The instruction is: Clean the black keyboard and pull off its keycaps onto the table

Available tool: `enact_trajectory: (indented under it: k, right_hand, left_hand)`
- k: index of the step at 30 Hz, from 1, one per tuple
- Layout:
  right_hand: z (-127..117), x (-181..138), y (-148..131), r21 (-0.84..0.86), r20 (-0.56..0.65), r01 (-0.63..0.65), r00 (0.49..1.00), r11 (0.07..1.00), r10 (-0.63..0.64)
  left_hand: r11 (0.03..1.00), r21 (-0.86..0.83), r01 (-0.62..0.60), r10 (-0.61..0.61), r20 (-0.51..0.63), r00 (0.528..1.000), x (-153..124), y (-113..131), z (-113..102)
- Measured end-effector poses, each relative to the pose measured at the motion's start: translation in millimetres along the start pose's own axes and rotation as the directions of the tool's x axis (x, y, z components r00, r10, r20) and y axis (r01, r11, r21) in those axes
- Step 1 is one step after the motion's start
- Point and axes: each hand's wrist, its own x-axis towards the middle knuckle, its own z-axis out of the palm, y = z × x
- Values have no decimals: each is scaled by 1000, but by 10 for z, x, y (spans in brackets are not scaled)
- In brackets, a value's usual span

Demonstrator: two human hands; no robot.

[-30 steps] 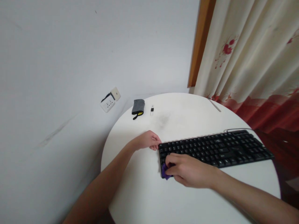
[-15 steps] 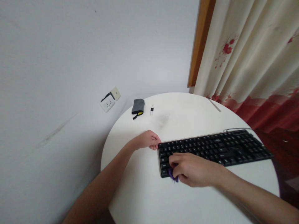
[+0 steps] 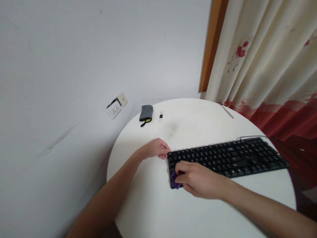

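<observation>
A black keyboard (image 3: 223, 158) lies across the white round table, slightly slanted. My left hand (image 3: 156, 148) is at its upper left corner, fingers closed and their tips pinching the edge. Over the left end of the keys, my right hand (image 3: 195, 178) is closed on a crumpled purple cloth (image 3: 173, 178). The cloth touches the lower left keys and is partly hidden under my fingers.
On the table (image 3: 198, 124) are a grey pouch (image 3: 146, 113) with a black loop, a black binder clip (image 3: 161, 116) and a thin stick-like item (image 3: 227, 111). The keyboard cable (image 3: 250, 136) runs behind. A wall socket (image 3: 114, 109) and curtain (image 3: 255, 66) stand beyond.
My right hand has slid a little to the left with the purple cloth, towards the keyboard's left edge. My left hand and the keyboard have stayed in place.
</observation>
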Motion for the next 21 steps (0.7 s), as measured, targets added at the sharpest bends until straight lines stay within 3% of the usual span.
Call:
enact_trajectory:
  k: [5,13,21]
  right_hand:
    - [-76,-14,-61,-69,27,-89,995,994,92]
    - [-151,-50,-67,-146,47,-113,991,983,121]
    - [-73,-20,-34,-83,53,-36,998,996,40]
  left_hand:
    - [1000,-4,5,-5,5,1000,-11,36,15]
    - [1000,-19,18,-18,-10,1000,5,43,44]
    - [1000,-17,16,-16,-5,1000,-29,97,45]
